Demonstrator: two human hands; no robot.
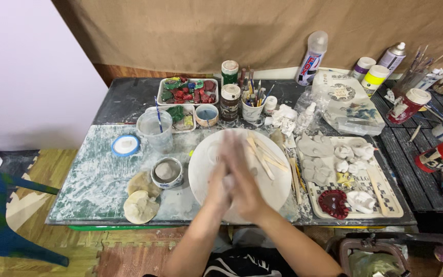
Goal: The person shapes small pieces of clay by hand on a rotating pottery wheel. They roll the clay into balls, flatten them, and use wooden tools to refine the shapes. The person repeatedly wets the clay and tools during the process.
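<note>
A paint-smeared work table [98, 179] fills the middle of the frame. On it, at lower centre, lies a round white board [208, 169] with wooden sticks [265, 156] across its right half. Above the board, both forearms rise from the bottom edge and meet: the left hand [220, 177] and right hand [244, 179] are pressed palm to palm, fingers straight, together and motion-blurred. Whether anything lies between the palms cannot be told.
</note>
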